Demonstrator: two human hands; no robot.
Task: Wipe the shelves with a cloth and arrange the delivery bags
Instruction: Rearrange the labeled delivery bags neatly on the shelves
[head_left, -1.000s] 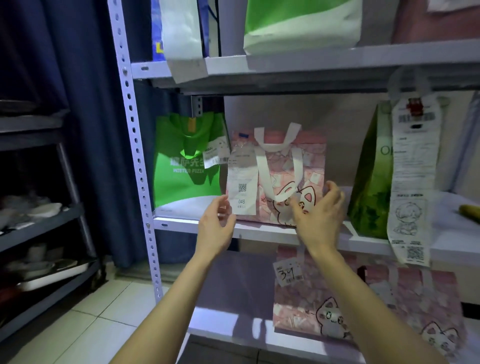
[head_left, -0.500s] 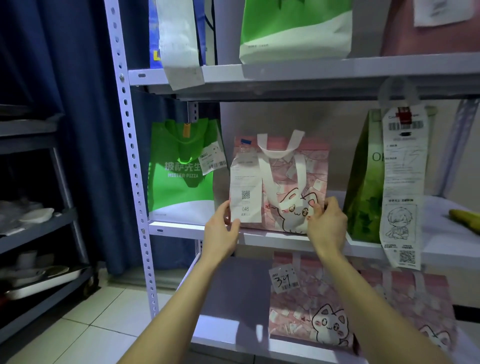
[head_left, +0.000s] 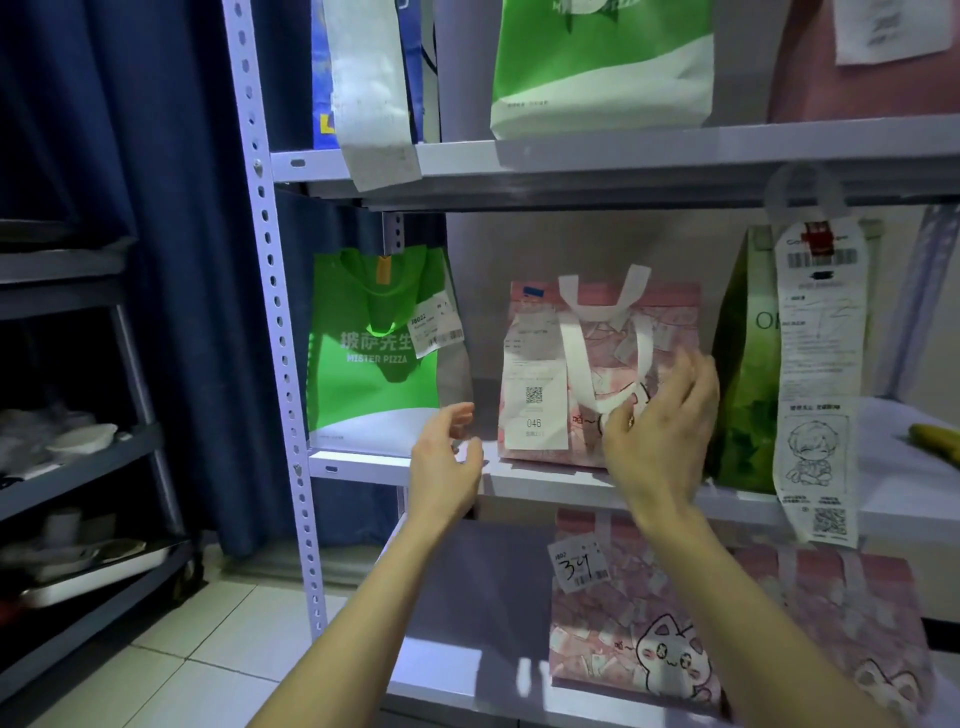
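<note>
- Left hand (head_left: 447, 460): in front of the middle shelf (head_left: 358, 465), by its front edge. Fingers loosely bent, holding nothing. A gap separates it from the bag's lower-left corner.
- Right hand (head_left: 660, 431): fingers spread and relaxed across the lower right front of the pink cat bag (head_left: 602, 332). Blurred, so contact with the white handle strap cannot be confirmed. No grip visible.
- Pink cat bag: upright on the middle shelf, broad face forward and parallel to the edge, receipt marked 046 (head_left: 535, 410) on its left front. It lies beyond the fingertips, between the two hands, with the right hand clearly nearer.
- Neighbours: green Mister Pizza bag (head_left: 374, 364) apart on the left, dark green bag (head_left: 743, 395) just beside on the right.
- Judgement: squaring the bag means sliding it sideways along the shelf, and the left hand would need to close its gap first.
- No cloth in view.
</note>
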